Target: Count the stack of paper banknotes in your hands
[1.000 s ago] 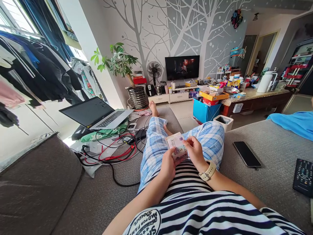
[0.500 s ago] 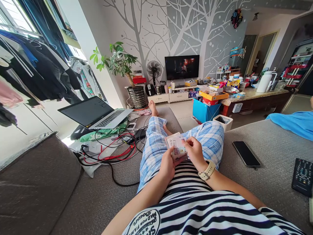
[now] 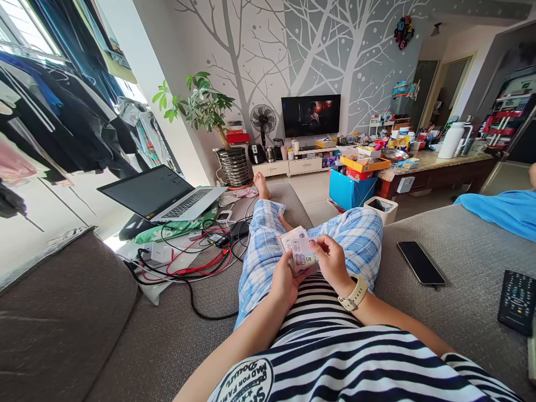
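Note:
A stack of banknotes (image 3: 299, 249) rests above my lap, its top note printed with a 5. My left hand (image 3: 287, 280) is closed around the stack's lower left side, thumb on top and fingers underneath. At the upper right edge, my right hand (image 3: 330, 259) pinches a note between thumb and fingers. A pale watch (image 3: 354, 292) circles my right wrist. Beneath the notes are blue plaid trousers (image 3: 268, 245) and a striped shirt (image 3: 330, 340). The far ends of the left fingers are hidden behind the notes.
On the grey sofa, a phone (image 3: 421, 263) and a remote control (image 3: 517, 301) lie to the right. An open laptop (image 3: 188, 204) and tangled cables (image 3: 209, 262) sit to the left. A bin (image 3: 382, 211) and a blue box (image 3: 352, 188) stand beyond the sofa.
The notes have shifted slightly left and spread a little in my hands, and the top note sits lower left. Both hands keep their hold.

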### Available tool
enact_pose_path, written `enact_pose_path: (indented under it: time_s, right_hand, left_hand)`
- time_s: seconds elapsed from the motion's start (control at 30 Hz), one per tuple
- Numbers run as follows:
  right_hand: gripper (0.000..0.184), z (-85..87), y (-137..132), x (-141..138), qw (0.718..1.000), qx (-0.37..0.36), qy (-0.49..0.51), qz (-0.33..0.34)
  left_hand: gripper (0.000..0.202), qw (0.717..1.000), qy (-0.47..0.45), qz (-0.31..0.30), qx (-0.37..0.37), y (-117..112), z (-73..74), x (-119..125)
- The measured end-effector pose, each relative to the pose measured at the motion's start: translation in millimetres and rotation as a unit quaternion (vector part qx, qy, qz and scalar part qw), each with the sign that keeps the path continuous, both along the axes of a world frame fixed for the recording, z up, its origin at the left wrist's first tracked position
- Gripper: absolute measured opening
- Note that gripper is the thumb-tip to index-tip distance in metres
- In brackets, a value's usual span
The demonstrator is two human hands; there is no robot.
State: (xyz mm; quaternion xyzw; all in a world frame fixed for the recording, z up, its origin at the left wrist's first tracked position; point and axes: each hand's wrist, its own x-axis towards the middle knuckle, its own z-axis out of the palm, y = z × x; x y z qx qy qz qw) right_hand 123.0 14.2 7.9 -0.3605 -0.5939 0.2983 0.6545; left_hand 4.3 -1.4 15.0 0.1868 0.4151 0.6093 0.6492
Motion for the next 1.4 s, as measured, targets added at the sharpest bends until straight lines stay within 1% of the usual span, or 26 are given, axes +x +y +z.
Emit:
enact_pose_path:
  time_s: [0.2, 0.4, 0.57, 0.77, 0.97, 1.1, 1.2, 1.27, 1.4]
  right_hand:
    - [0.025, 2.3, -2.2, 0.1, 1.000, 0.007, -0.017, 0.014]
    - [0.021, 0.5, 0.1, -0.8, 0.999, -0.003, 0.003, 0.036]
    - [0.019, 1.6, -0.4, -0.8, 0.999, -0.001, 0.007, 0.040]
    - [0.023, 3.6, -2.4, 0.1, 1.000, 0.006, -0.010, 0.026]
    - [0.029, 5.4, -4.3, 0.9, 0.999, 0.004, -0.012, 0.030]
    - [0.040, 4.8, -5.5, 1.3, 0.998, -0.016, 0.010, 0.059]
    - [0.040, 4.0, -4.1, 1.1, 0.996, -0.040, 0.032, 0.079]
    - [0.038, 3.2, -0.9, 1.0, 0.996, -0.047, 0.040, 0.066]
    - [0.035, -0.4, 8.6, 1.8, 0.996, -0.056, 0.064, 0.019]
  left_hand:
    - [0.027, 1.000, -0.003, -0.001, -0.001, -0.4, 3.1, 0.0]
    - [0.025, 1.000, -0.002, -0.006, -0.001, 0.7, 3.1, -0.8]
    - [0.025, 1.000, -0.004, -0.009, -0.006, 1.3, 3.3, -1.4]
    - [0.024, 1.000, -0.005, -0.005, -0.010, 0.9, 5.2, -0.8]
    - [0.025, 1.000, -0.007, -0.011, -0.007, 0.9, 5.0, -1.0]
    - [0.028, 0.999, -0.033, -0.012, -0.001, 1.7, 4.0, 0.9]
    - [0.031, 0.998, -0.064, -0.015, 0.005, 3.1, 2.0, 2.9]
    - [0.033, 0.997, -0.073, -0.019, 0.003, 4.0, 0.0, 3.4]
    - [0.035, 0.997, -0.073, -0.025, 0.013, 4.8, -4.6, 2.6]
